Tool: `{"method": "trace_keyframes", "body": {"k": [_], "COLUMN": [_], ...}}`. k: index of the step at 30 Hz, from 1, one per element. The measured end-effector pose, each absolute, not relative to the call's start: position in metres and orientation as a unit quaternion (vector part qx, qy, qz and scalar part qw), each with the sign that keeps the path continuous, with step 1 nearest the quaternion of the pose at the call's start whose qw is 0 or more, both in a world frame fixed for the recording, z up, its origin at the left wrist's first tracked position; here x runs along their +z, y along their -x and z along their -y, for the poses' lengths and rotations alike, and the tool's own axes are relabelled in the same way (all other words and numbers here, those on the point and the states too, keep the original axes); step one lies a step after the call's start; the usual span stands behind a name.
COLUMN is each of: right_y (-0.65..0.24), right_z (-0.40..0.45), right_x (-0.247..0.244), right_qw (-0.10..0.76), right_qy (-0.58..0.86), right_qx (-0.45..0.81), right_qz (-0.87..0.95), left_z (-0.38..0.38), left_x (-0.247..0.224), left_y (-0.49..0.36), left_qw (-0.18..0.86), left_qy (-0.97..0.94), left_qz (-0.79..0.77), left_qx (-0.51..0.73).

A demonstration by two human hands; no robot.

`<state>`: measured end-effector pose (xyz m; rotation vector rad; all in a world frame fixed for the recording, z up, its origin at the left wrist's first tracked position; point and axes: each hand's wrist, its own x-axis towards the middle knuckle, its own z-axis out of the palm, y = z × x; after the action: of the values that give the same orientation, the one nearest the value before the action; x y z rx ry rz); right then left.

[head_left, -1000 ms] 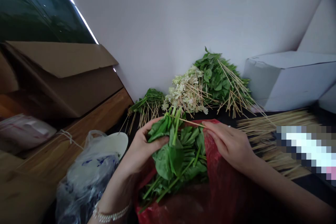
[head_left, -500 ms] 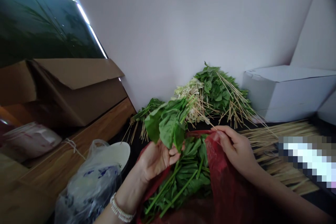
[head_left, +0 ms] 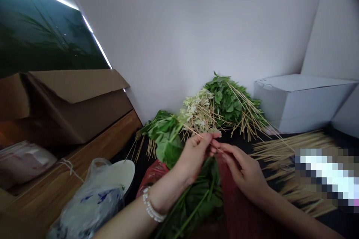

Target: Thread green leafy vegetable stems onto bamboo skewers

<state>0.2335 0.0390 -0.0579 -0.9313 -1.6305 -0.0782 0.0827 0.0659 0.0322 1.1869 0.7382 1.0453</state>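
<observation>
A thin bamboo skewer [head_left: 193,130] runs from a bunch of green leaves [head_left: 168,140] down to my two hands. My left hand [head_left: 198,153], with a white beaded bracelet at the wrist, is closed with its fingers pinched on the skewer. Close beside it, my right hand [head_left: 242,166] pinches the skewer's lower end between thumb and fingers. Below both hands, a red plastic bag [head_left: 234,198] lies around more loose leafy greens [head_left: 202,201] with long stems. My left forearm hides part of the bag.
Against the wall lie skewered greens [head_left: 228,99] and pale skewered vegetables [head_left: 198,108]. Many bare skewers [head_left: 294,157] spread at right, before a white box [head_left: 300,104]. At left are a cardboard box [head_left: 81,112], a white bowl [head_left: 127,173] and a clear plastic bag [head_left: 89,205].
My left hand has gone from open beneath the leaves to closed on the skewer, moving right beside my right hand. The leaves have shifted left and lower.
</observation>
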Motion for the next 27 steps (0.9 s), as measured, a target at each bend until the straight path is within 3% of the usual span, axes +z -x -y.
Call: {"method": "trace_keyframes", "body": {"k": [4,8,12,19,27], "right_y": [-0.239,-0.240,-0.237,-0.235,-0.238], "right_z": [-0.043,-0.045,-0.042,-0.040,-0.041], "right_x": [-0.054,-0.056,-0.059,-0.064,-0.072], "right_qw": [0.590,0.584,0.561,0.538,0.515], "right_qy": [0.422,0.416,0.412,0.385,0.331], "right_qx": [-0.017,-0.015,-0.023,-0.096,-0.098], "right_qz": [0.688,0.697,0.718,0.744,0.784], "left_z": [-0.104,-0.157,-0.205,-0.264,-0.293], "left_x": [0.070,0.096,0.088,0.043,0.015], "left_y": [-0.030,0.023,0.057,0.077,0.081], "left_qw": [0.538,0.380,0.305,0.272,0.346], "left_qy": [-0.637,-0.737,-0.714,-0.680,-0.681], "left_qz": [-0.382,-0.513,-0.585,-0.643,-0.592], "left_qx": [0.399,0.222,0.235,0.225,0.257]}}
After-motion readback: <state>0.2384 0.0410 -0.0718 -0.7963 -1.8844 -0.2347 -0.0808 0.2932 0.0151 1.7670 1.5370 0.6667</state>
